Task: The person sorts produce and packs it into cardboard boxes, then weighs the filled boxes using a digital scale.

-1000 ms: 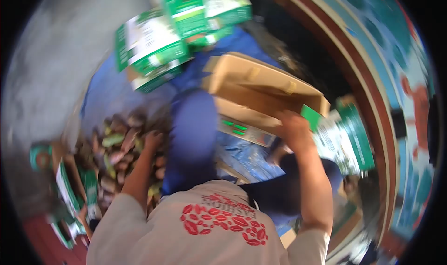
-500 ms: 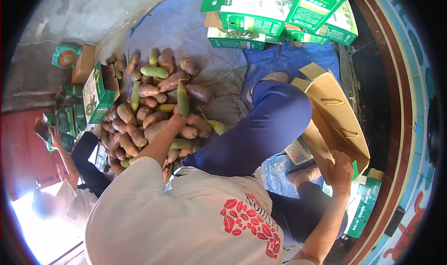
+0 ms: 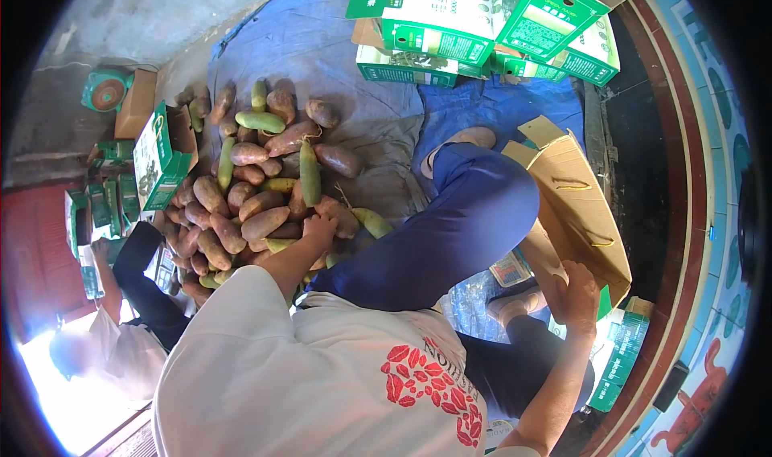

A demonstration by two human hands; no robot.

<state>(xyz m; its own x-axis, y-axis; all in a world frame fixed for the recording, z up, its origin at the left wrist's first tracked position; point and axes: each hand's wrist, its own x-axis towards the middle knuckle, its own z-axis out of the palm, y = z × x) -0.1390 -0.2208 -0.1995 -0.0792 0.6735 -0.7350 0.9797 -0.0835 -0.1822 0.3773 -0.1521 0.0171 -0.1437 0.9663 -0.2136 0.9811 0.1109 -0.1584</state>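
Note:
A heap of brown tubers and green gourds (image 3: 257, 192) lies on a grey cloth in front of me. My left hand (image 3: 320, 230) is on the near edge of the heap, fingers curled over a brown tuber (image 3: 338, 216). My right hand (image 3: 581, 295) grips the near edge of an open brown cardboard box (image 3: 583, 208), which stands tilted beside my right knee. My blue-trousered leg (image 3: 458, 216) lies between the two hands.
Green-and-white cartons (image 3: 450, 23) are stacked at the far side on a blue tarp (image 3: 305, 47). An open green carton (image 3: 157, 159) stands left of the heap. Another person (image 3: 133, 296) crouches at lower left. A small scale (image 3: 511, 267) lies under the box, and flat green cartons (image 3: 623, 352) lie at right.
The view has steadied from a blurred swing. My left hand has drawn back a little toward me on the heap. My right hand has slid slightly along the box edge.

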